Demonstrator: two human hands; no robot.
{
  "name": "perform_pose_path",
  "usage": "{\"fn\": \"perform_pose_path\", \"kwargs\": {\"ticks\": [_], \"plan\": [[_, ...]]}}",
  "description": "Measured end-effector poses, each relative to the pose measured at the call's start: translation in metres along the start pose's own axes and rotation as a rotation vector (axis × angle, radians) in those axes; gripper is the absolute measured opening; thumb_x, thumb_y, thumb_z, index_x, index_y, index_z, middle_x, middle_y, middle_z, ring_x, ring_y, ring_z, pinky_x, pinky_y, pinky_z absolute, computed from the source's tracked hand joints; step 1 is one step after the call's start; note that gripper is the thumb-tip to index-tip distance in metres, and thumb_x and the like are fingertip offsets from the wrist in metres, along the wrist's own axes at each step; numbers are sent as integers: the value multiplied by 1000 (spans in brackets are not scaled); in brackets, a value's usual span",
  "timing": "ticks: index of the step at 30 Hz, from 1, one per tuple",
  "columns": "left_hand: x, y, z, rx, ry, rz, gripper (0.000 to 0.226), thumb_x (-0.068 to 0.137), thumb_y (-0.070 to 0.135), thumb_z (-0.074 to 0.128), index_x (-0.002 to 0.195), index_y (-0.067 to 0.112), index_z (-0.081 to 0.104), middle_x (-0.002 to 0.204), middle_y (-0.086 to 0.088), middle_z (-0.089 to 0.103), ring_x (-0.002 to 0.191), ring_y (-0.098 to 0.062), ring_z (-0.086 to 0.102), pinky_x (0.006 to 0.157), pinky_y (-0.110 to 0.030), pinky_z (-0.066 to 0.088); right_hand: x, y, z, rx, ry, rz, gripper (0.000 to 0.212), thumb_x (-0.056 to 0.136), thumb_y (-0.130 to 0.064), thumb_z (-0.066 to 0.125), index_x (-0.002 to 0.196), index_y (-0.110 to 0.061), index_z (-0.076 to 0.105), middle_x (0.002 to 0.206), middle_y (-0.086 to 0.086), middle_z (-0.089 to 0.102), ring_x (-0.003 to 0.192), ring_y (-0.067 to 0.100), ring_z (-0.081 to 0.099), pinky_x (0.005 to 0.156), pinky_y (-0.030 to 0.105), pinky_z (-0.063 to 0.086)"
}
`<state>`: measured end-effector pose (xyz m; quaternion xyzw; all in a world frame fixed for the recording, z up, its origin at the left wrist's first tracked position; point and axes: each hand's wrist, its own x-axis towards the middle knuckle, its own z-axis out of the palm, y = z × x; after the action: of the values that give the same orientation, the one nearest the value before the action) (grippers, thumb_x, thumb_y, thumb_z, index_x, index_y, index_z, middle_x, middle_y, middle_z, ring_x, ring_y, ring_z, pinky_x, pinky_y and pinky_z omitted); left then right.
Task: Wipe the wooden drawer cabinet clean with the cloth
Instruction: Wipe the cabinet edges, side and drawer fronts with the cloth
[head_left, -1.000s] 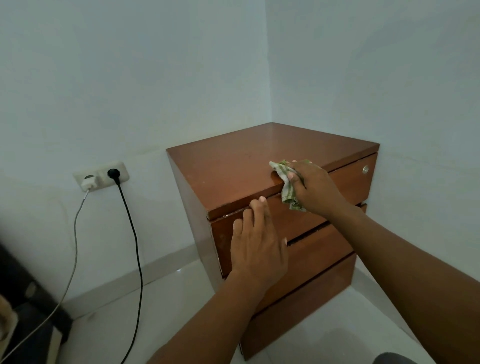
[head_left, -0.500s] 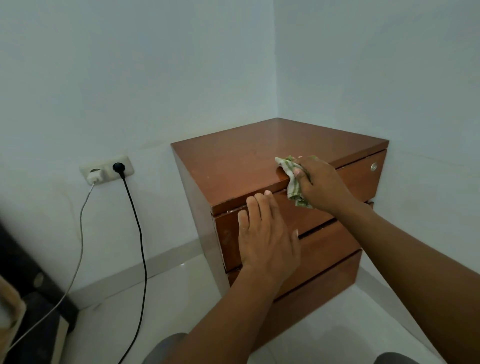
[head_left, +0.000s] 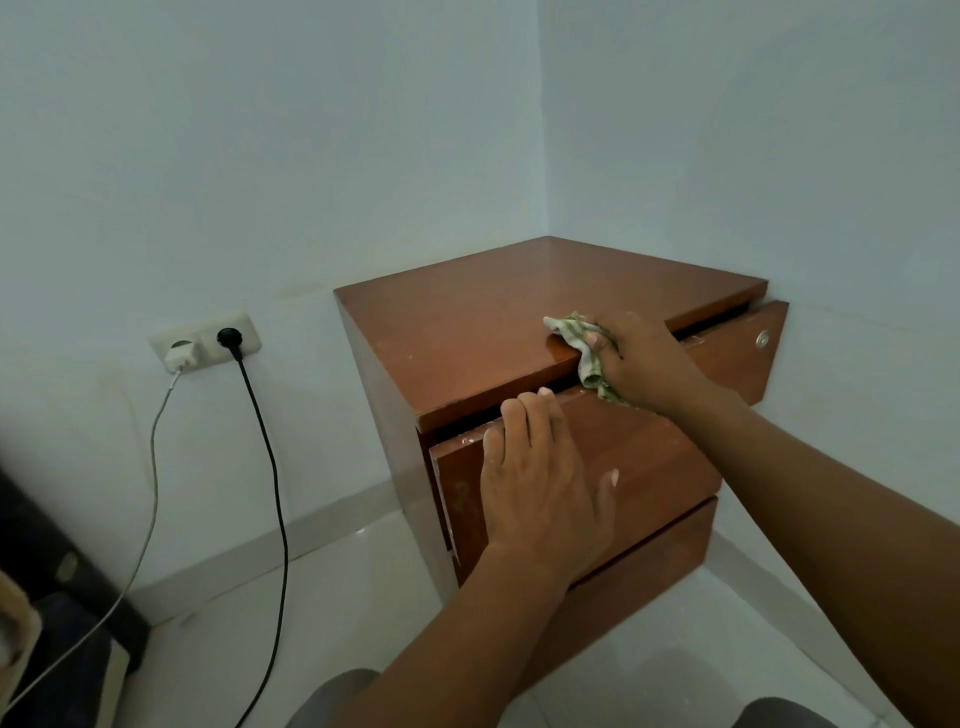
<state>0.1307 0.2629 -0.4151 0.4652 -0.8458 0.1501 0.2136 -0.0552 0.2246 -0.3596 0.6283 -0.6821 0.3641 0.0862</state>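
Note:
The reddish-brown wooden drawer cabinet (head_left: 467, 332) stands in the room's corner, with three drawer fronts facing me. Its top drawer (head_left: 660, 457) is pulled out a little, leaving a dark gap under the top panel. My left hand (head_left: 540, 488) lies flat on that drawer front, fingertips hooked over its upper edge. My right hand (head_left: 644, 358) grips a crumpled green-and-white cloth (head_left: 582, 343) and presses it on the front edge of the cabinet top. A small round lock (head_left: 762, 339) shows at the drawer's right end.
A wall socket (head_left: 205, 340) left of the cabinet holds a white charger and a black plug (head_left: 229, 338); both cables hang to the tiled floor (head_left: 332, 597). Dark furniture (head_left: 67, 577) sits at the lower left. Walls close in behind and to the right.
The top drawer has slid outward, opening a gap under the top panel. My left hand stayed on its front; my right hand kept the cloth at the top's front edge.

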Motion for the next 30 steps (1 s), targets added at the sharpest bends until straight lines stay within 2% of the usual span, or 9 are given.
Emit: {"fn": "perform_pose_path", "kwargs": {"ticks": [7,10,12,15,19,21,24,26,30], "plan": [[15,-29,-33,-136,76,105,71,96,56,36,154,14,31,128,-8,44,115,-25,43,99,-44,39,0,1,2,3,11,12,28,103,-19,49,124,-9,64,96,9,63,86,22,54,72,30,37],[29,-73,-40,-219,141,135,58,96,40,38,148,14,40,139,-8,47,127,-23,42,108,-42,36,-1,-1,2,22,7,33,22,103,-19,49,112,-6,64,86,1,53,80,21,50,60,25,30],[29,-100,-38,-266,111,156,57,97,35,35,149,13,39,149,-9,45,138,-23,38,116,-43,34,-1,-2,2,28,0,43,23,103,-20,48,114,-7,64,90,4,56,81,20,50,61,24,32],[18,-119,-26,-301,19,205,61,102,39,24,157,14,28,163,-7,33,152,-20,23,125,-40,18,-1,-9,-2,50,-23,71,23,104,-22,48,113,-9,65,93,6,62,80,20,53,69,29,36],[15,-123,-14,-358,-5,238,67,102,45,9,161,14,11,169,-1,11,156,-11,-1,127,-37,2,-26,-40,-4,128,7,-10,16,103,-18,51,104,-10,65,86,0,62,69,3,52,61,25,41],[16,-126,-12,-379,-5,265,66,103,45,10,161,14,6,170,0,4,155,-9,-7,127,-39,2,-51,-64,7,164,-32,-114,22,103,-16,50,118,-8,63,104,7,66,80,5,58,70,19,48],[14,-131,-14,-416,-46,316,69,102,48,14,161,15,-1,169,2,-6,154,-7,-14,127,-39,-1,-80,-87,31,188,-73,-267,41,102,-25,41,139,-10,55,138,10,60,126,19,56,104,36,48],[14,-135,-17,-412,-86,363,75,100,51,18,160,15,-8,169,1,-13,153,-8,-18,127,-39,-3,-89,-93,41,153,-67,-338,43,102,-27,38,138,-12,55,141,9,59,133,22,52,112,44,42],[17,-141,-18,-390,-83,431,91,93,54,34,159,12,-11,169,-2,-14,154,-13,-17,127,-43,1,-88,-99,45,80,-57,-429,39,103,-28,36,132,-15,58,137,4,60,131,17,52,116,39,36]]}}
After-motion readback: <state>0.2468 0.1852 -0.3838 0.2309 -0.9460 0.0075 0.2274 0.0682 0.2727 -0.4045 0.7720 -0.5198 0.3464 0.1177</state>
